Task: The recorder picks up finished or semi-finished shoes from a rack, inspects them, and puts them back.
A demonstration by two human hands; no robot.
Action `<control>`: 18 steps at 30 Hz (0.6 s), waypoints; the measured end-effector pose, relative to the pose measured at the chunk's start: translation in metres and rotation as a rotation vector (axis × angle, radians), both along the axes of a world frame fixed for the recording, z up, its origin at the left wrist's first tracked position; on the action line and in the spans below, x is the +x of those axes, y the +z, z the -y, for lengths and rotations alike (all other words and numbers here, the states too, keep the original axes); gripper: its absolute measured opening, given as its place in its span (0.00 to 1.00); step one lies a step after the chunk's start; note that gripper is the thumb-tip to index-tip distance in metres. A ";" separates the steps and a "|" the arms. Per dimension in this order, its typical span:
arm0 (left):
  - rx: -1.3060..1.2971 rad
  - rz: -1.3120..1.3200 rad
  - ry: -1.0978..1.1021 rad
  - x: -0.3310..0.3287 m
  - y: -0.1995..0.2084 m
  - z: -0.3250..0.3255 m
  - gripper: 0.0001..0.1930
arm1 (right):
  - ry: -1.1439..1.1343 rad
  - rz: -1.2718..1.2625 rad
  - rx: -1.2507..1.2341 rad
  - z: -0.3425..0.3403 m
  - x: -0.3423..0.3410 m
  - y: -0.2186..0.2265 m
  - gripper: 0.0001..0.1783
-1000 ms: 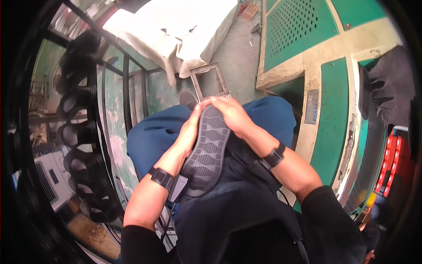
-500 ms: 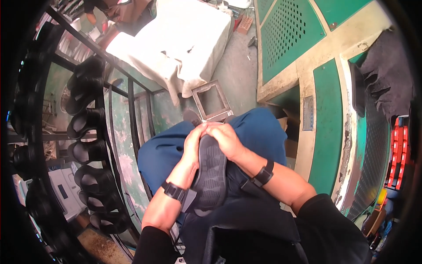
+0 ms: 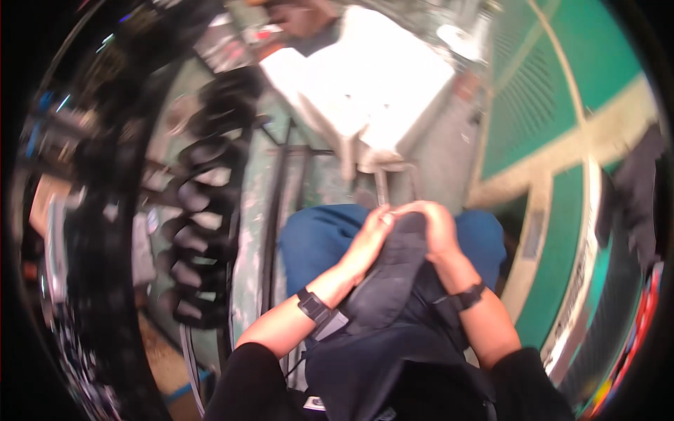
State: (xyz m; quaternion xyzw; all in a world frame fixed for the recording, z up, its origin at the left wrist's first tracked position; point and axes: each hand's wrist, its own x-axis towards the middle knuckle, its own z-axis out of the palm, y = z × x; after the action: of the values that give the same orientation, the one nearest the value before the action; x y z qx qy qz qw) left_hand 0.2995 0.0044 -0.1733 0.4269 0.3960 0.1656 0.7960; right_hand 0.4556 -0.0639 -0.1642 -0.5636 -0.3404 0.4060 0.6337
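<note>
A black shoe (image 3: 390,281) lies sole up over my lap, its far end between my two hands and its near end toward my dark apron (image 3: 351,358). My left hand (image 3: 372,242) grips the far left edge of the shoe, thumb along the side. Around the far right edge curls my right hand (image 3: 437,228). Both hands meet at the far tip, where some fingers are hidden. Motion blurs the sole's tread.
On my left stands a dark rack with several black shoes (image 3: 200,235). Ahead is a table under a white cloth (image 3: 379,77), with another person (image 3: 302,21) at its far left. A metal frame (image 3: 382,186) stands before my knees. Green panelled cabinets (image 3: 547,238) line the right.
The view has swung left, so the surroundings slide right and blur. The shoe stays in both hands and now leans, its far end further right; my right hand has shifted along its side.
</note>
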 end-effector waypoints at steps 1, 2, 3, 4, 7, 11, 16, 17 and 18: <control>-0.096 -0.096 0.028 -0.019 0.004 0.012 0.27 | -0.135 -0.320 -0.156 -0.003 0.004 -0.003 0.21; -0.447 0.063 -0.010 -0.037 0.009 0.019 0.27 | -0.153 -0.600 -0.226 -0.006 0.008 -0.006 0.25; -0.802 0.208 -0.047 -0.053 0.016 0.025 0.28 | -0.099 -0.688 -0.229 -0.009 0.011 -0.008 0.29; -0.866 0.286 -0.015 -0.062 0.026 0.038 0.27 | -0.059 -0.765 -0.211 -0.011 0.009 -0.010 0.29; -1.008 0.390 0.024 -0.081 0.062 0.057 0.25 | -0.072 -0.754 -0.346 -0.013 0.001 -0.001 0.31; -0.643 0.443 0.019 -0.081 0.096 0.077 0.44 | 0.025 -0.762 -0.173 -0.003 -0.006 0.025 0.28; -0.549 0.533 -0.040 -0.088 0.098 0.070 0.48 | 0.106 -0.389 -0.099 0.019 0.008 -0.014 0.19; -0.569 0.485 -0.053 -0.093 0.099 0.068 0.47 | 0.196 -0.571 -0.174 0.029 0.011 -0.030 0.20; -0.567 0.488 -0.071 -0.098 0.100 0.068 0.48 | 0.054 -0.742 -0.349 0.040 0.017 -0.044 0.20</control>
State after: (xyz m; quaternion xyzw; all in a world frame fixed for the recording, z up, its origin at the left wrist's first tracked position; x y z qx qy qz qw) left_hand 0.2019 -0.0640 -0.0728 0.1506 0.2096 0.1187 0.9588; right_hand 0.4726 -0.1041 -0.2081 -0.4688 -0.0295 0.6498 0.5976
